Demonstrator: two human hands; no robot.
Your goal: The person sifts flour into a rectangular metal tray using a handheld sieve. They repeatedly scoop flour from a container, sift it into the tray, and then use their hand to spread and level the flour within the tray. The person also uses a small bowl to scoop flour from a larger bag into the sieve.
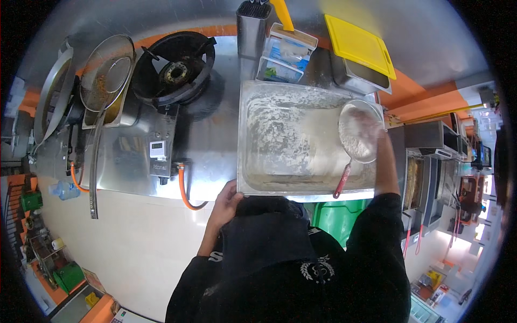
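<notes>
A steel tray point(278, 133) dusted and smeared with white powder lies before me on the steel counter. At its right end a round mesh sieve point(351, 145) with a red handle holds white powder. My right hand point(365, 125) is blurred over the sieve; whether its fingers grip anything is not clear. The sieve's handle points towards me, apart from that hand. My left hand point(229, 204) holds the tray's near left corner, with the thumb on the rim.
Left of the tray stand a black gas burner ring point(141, 87) and a large strainer point(83, 97) on a steel container. Behind the tray are a steel knife block point(251, 32), plastic containers point(282, 70) and a yellow cutting board point(357, 44). A green bin point(339, 216) sits below.
</notes>
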